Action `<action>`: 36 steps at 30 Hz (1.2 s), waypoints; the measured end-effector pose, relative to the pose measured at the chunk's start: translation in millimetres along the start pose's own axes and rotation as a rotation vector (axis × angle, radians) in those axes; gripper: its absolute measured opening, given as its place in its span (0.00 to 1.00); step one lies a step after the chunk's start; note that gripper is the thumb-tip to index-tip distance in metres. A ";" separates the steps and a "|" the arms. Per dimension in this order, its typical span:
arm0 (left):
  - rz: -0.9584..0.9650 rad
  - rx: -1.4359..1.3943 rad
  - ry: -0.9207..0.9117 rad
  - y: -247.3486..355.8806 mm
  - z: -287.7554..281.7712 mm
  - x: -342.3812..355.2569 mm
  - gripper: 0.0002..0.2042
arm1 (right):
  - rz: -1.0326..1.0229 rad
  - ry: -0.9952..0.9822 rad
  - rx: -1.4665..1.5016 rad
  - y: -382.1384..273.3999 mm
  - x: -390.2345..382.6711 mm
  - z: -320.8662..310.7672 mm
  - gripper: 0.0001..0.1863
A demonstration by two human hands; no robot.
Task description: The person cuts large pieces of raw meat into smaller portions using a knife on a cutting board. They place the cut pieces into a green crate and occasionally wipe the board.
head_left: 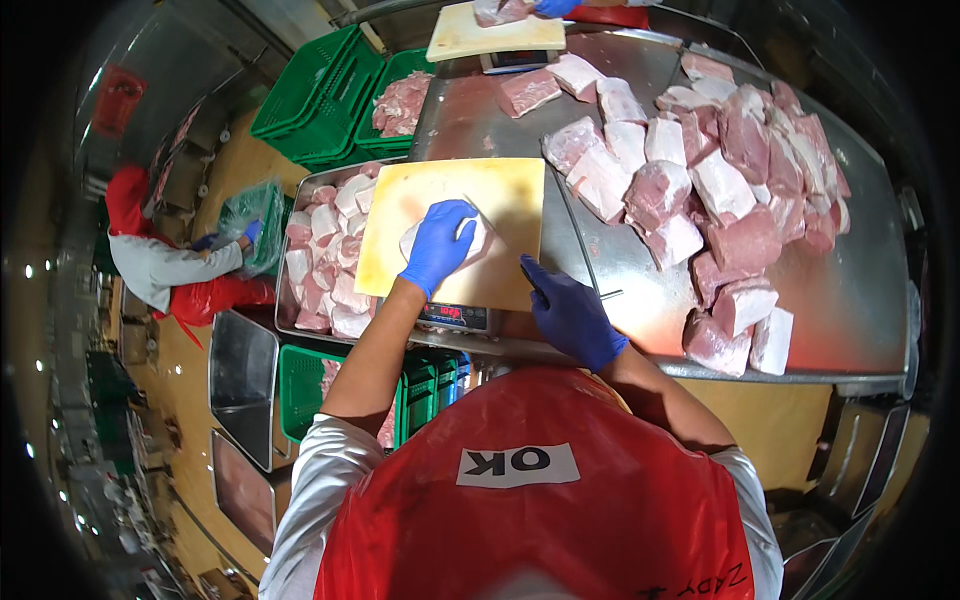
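A piece of pork, pale pink with white fat, lies on a yellowish cutting board. My left hand, in a blue glove, rests over it with the fingers curved, pressing it to the board and hiding much of it. At the board's right edge, my right hand, gloved in blue too, is closed around the dark handle of a knife. Its blade is hard to make out, seemingly a thin line pointing toward the pork. Under the board's near edge sits a digital scale.
Left of the board a metal tray holds many cut pork pieces. Large pork chunks are heaped on the steel table at right. Green crates stand far left. Another person handles a plastic-lined crate; another blue glove shows across the table.
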State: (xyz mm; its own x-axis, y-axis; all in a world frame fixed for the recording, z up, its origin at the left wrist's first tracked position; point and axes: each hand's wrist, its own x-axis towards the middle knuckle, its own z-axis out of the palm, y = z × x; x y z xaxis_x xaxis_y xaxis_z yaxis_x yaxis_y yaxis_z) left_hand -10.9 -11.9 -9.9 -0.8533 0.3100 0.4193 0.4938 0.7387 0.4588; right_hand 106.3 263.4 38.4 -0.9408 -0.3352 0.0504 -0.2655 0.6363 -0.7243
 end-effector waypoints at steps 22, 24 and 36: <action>-0.109 0.063 0.005 8.3 9.2 0.1 0.11 | -0.126 -0.019 -0.022 27.4 62.6 14.5 0.29; -0.103 0.071 0.013 7.6 7.8 1.0 0.11 | -0.079 -0.134 -0.013 16.1 44.4 -10.7 0.29; -0.096 0.081 0.000 14.1 10.5 3.4 0.11 | -0.092 -0.062 0.032 26.4 52.7 11.8 0.29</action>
State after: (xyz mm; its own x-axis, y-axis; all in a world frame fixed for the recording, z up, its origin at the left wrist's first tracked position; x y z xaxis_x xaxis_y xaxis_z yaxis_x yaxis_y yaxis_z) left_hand -8.6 5.8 -10.2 -0.8959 0.2357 0.3765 0.3949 0.8108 0.4321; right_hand 52.2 254.4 13.8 -0.8979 -0.4336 0.0757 -0.3420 0.5790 -0.7401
